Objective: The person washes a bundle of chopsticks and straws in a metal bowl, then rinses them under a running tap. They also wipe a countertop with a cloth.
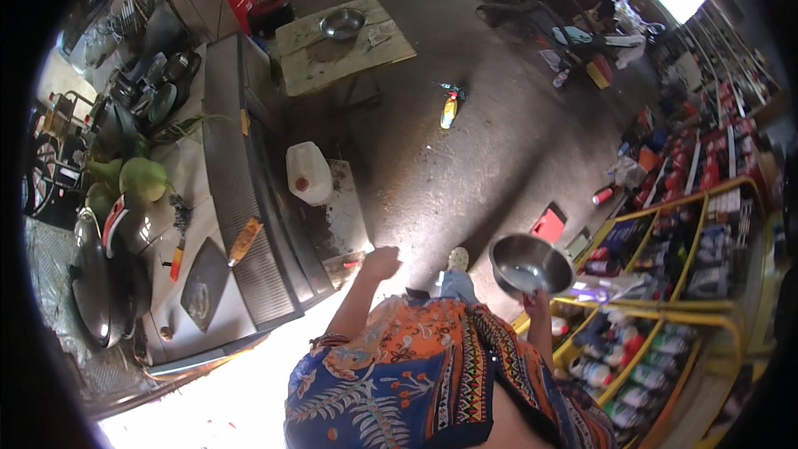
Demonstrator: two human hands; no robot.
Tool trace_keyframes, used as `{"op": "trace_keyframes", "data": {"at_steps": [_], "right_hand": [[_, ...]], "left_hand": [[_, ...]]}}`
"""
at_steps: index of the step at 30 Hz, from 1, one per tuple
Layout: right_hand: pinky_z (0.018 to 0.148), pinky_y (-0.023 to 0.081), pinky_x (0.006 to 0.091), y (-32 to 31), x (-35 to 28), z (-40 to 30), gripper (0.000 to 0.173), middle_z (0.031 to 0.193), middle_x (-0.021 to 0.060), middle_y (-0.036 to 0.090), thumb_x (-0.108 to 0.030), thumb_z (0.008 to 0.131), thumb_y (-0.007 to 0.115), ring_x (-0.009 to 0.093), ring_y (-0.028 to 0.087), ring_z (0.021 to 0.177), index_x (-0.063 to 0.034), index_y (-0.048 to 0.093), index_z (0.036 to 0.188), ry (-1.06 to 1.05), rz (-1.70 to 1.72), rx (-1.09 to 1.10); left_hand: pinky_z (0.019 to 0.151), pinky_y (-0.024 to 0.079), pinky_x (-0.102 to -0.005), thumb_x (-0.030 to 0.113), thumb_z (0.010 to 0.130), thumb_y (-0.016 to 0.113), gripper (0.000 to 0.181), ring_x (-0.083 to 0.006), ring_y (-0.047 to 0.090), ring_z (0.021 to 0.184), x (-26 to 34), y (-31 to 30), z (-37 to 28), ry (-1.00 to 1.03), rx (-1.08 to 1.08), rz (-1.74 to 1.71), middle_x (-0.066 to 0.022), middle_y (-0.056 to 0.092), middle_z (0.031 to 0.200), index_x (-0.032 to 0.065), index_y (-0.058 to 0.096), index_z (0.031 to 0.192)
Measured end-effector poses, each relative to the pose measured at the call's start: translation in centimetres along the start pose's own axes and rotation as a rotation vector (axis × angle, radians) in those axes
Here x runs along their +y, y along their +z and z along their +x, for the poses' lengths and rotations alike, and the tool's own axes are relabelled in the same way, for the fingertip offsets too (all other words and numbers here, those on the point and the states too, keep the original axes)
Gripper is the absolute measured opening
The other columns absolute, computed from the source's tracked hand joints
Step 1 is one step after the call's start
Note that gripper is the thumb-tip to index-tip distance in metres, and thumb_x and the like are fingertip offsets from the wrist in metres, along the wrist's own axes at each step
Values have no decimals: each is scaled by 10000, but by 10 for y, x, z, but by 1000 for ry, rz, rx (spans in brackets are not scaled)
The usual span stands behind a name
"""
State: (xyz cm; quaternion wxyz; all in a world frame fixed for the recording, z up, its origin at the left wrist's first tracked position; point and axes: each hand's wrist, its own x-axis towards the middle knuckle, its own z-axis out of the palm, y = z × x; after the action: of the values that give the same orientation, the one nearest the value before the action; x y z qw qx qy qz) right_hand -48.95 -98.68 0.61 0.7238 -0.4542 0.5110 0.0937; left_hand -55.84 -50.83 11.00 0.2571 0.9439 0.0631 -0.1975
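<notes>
My right hand [536, 300] grips the near rim of a round stainless steel bowl [508, 268], held out over the floor on the right. The bowl's inside is shiny, with no solid contents visible. My left hand [381, 263] hangs in front of me with its fingers curled in, and nothing shows in it. Nearest to it are a stained pale board [343, 209] and the edge of the counter [271, 287]. On that counter lies a broad flat blade [204, 287] with a wooden handle [245, 241].
Green round fruits [143, 178], a brush [179, 237] and pans [100, 287] crowd the left counter. A white plastic jug [310, 171] stands beyond. Farther off are a wooden table [299, 72] bearing another bowl [343, 24] and a yellow bottle [449, 112]. Yellow-framed shelves [670, 308] line the right.
</notes>
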Motion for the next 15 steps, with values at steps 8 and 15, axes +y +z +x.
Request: {"op": "trace_keyframes", "data": {"at_steps": [8, 15], "right_hand": [[490, 489, 265, 271, -284, 87, 125, 767, 67, 563, -157, 819, 546, 164, 561, 617, -40, 525, 859, -351, -309, -434], [388, 462, 249, 408, -324, 175, 131, 698, 86, 573, -135, 737, 577, 173, 564, 518, -54, 546, 836, -459, -260, -65]], "left_hand": [[852, 449, -379, 326, 816, 552, 416, -317, 564, 999, 3, -55, 75, -313, 108, -400, -168, 594, 1083, 62, 552, 1138], [841, 448, -416, 318, 777, 551, 366, -350, 570, 959, -61, -64, 161, -489, 37, -302, -208, 607, 992, 17, 618, 974]]}}
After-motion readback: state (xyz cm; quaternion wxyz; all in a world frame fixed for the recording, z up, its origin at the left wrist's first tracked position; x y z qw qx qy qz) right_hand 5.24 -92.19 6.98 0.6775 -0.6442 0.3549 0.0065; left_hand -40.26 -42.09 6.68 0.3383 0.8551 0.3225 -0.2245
